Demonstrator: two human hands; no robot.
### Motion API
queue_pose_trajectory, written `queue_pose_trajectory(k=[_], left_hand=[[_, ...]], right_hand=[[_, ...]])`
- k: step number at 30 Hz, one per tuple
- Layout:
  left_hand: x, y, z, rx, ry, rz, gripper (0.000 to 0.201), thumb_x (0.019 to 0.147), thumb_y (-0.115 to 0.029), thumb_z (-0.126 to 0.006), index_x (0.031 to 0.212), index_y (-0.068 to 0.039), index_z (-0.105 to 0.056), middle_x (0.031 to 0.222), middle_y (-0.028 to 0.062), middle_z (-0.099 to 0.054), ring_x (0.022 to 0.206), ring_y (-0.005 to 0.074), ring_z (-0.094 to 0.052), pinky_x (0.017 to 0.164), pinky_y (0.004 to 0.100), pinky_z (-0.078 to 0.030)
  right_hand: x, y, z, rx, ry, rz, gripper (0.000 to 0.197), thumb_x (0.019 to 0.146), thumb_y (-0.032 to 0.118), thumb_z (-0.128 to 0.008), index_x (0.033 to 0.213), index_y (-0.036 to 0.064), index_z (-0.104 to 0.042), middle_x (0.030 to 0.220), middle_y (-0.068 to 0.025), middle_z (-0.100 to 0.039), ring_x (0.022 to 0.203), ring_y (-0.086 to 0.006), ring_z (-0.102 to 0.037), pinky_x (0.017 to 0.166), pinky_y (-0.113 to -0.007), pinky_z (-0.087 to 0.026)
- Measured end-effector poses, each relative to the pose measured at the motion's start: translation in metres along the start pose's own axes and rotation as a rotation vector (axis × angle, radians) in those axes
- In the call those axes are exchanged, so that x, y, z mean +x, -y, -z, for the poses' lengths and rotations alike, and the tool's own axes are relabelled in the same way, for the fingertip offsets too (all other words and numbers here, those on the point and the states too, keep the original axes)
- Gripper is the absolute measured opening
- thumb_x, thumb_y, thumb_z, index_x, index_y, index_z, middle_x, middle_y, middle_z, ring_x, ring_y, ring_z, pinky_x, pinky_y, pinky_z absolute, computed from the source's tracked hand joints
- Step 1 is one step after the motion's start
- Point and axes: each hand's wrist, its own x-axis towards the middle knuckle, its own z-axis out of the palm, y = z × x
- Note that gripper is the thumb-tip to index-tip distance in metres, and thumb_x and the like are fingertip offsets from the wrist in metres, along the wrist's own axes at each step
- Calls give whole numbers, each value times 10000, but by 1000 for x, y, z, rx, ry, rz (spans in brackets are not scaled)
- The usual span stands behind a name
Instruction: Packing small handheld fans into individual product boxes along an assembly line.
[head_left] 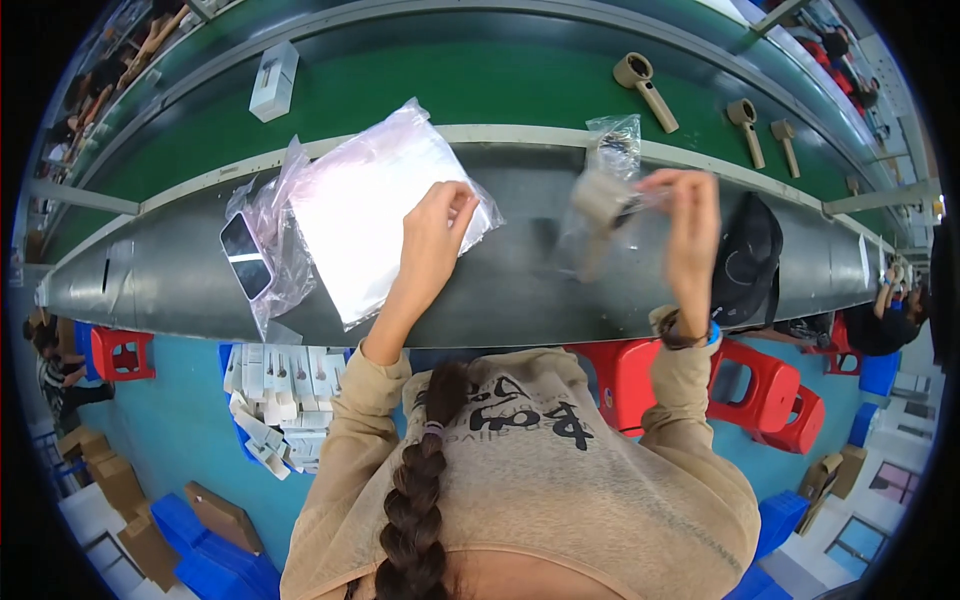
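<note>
On my feed, the right hand [692, 225] has its fingertips clamped on a clear plastic bag [652, 198], with a motion-blurred beige handheld fan [603, 200] at it, above the tabletop [500, 305]; I can't tell whether the fan is fully inside. My left hand [437, 225] has thumb and fingers curled together over the silvery-white stack of bags [360, 215]; whether they pinch anything, I can't tell. A black cap [750, 262] lies beside the right hand.
</note>
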Motion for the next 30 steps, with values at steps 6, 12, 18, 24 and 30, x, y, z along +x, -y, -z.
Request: queue_pose_trajectory(k=[6,12,18,24,30], left_hand=[[-27,23,4,584,148,-205,228,736,-91,-722,913,-18,-597,901,115,-571,818,310,-568,705,403,-483],[-29,27,3,580,131,-212,173,751,-78,-701,902,-20,-638,905,108,-591,825,306,-568,715,392,-483],[-30,31,5,662,132,-174,84,792,-50,-620,854,-26,-672,832,115,-596,788,299,-587,685,387,-496],[-16,18,13,327,100,82,79,781,-49,-690,832,12,-691,743,117,-681,660,214,-670,634,274,-518],[-10,29,20,63,198,240,126,816,-71,-699,881,37,-700,774,92,-704,705,117,-665,651,242,-513]], right_hand=[[70,-77,93,-405,-213,-107,234,1020,243,-403,1011,38,-517,895,-100,-636,783,-178,-628,676,-296,-496],[111,-181,121,-756,-210,-98,296,995,299,-438,1004,20,-534,782,-180,-647,757,-337,-649,657,-414,-483],[170,-176,90,-1103,48,53,440,932,408,-522,1191,53,-509,1076,-209,-617,1000,-380,-597,814,-446,-478],[236,-164,-7,-984,240,170,797,770,560,-645,1373,101,-398,1196,-224,-562,1076,-411,-563,858,-469,-484],[258,-165,-8,-1063,362,189,602,726,413,-711,1182,56,-546,1100,-225,-601,993,-420,-590,841,-442,-496]])
